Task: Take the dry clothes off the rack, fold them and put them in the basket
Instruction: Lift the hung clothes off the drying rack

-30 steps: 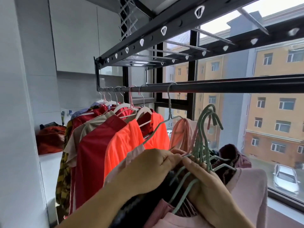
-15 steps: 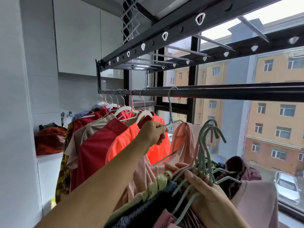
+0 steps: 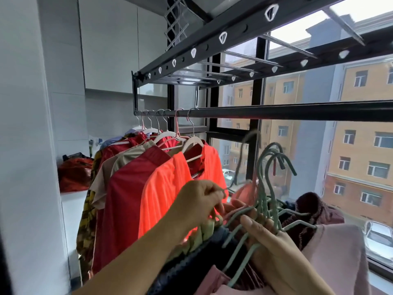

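A large window (image 3: 350,90) fills the right of the frame, with apartment blocks outside. Across it runs a black drying rack (image 3: 297,112), its round rail crossing the middle of the frame. At centre left, hanging clothes (image 3: 131,199) in red, bright orange and beige are on the rail on white hangers (image 3: 192,142). In the lower right, a bundle of clothes (image 3: 336,252) in navy, pink and maroon is off the rail, bunched on green hangers (image 3: 261,196) whose hooks stand upright. The two hands are close together at lower centre. The right hand (image 3: 276,250) is wrapped round the necks of the green hangers. The left hand (image 3: 200,201) has its fingers curled round the wire of a single grey hanger (image 3: 252,134), whose blurred hook is below the rail
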Action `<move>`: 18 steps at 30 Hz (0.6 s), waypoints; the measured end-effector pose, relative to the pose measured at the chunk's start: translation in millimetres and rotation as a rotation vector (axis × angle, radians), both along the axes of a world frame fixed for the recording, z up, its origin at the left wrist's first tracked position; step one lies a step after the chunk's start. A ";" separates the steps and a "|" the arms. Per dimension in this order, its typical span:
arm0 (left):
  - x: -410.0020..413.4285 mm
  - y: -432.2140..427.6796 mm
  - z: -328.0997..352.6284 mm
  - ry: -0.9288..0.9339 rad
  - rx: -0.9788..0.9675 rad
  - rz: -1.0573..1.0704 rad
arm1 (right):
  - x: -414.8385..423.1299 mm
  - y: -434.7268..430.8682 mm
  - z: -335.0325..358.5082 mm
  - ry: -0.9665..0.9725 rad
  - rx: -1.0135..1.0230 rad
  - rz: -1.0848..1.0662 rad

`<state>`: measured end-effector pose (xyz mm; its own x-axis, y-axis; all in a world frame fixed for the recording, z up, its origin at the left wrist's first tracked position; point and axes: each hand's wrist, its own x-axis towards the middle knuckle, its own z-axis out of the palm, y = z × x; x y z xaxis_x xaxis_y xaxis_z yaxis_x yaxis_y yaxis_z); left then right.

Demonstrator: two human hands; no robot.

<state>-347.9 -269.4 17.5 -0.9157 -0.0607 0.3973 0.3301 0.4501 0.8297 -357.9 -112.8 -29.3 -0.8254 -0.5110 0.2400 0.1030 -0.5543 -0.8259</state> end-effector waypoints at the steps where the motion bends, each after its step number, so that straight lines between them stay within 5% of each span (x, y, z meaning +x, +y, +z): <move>1: 4.3 2.1 -8.6 -0.017 -0.014 -0.009 | 2.2 -2.0 -0.2 0.024 0.029 0.002; 4: 11.6 0.3 -24.4 -0.012 -0.065 -0.027 | 4.5 -9.7 -5.9 0.045 0.089 -0.003; 18: 9.1 -49.5 -39.3 -0.227 0.351 -0.111 | 1.3 -63.6 -13.5 -0.016 -0.011 0.074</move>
<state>-338.8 -319.0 -21.8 -0.9860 -0.0529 0.1581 0.1523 0.0996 0.9833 -356.6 -176.4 -42.8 -0.7890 -0.5685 0.2331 0.1575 -0.5538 -0.8176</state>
